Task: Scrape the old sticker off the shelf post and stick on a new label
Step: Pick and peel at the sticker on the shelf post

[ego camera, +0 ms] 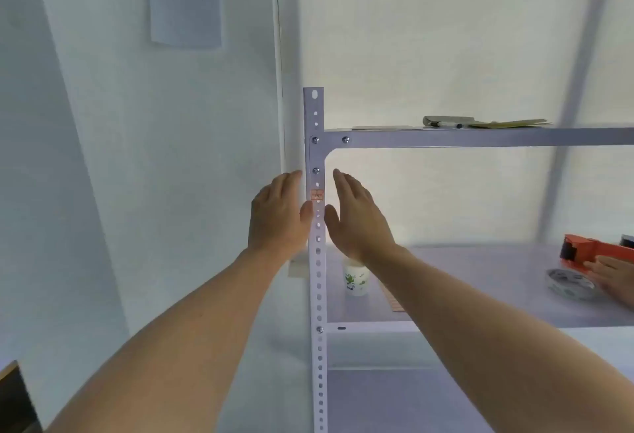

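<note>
A white perforated shelf post (318,278) stands upright in the middle of the view. A small orange sticker (317,194) sits on it just below the upper shelf bracket. My left hand (278,216) is raised flat to the left of the post, fingers straight, thumb near the post's edge. To the right of the post my right hand (356,216) is held up the same way, fingers straight. Neither hand holds anything. The sticker lies between the two hands.
The upper shelf (480,137) carries a marker and papers (480,122). The lower shelf (480,295) holds a paper cup (356,280), a strip of labels (396,302), a tape roll (569,283) and an orange tape dispenser (590,252), with another person's hand (614,278) beside them. A sheet marked 2 - 5 (187,0) hangs on the wall.
</note>
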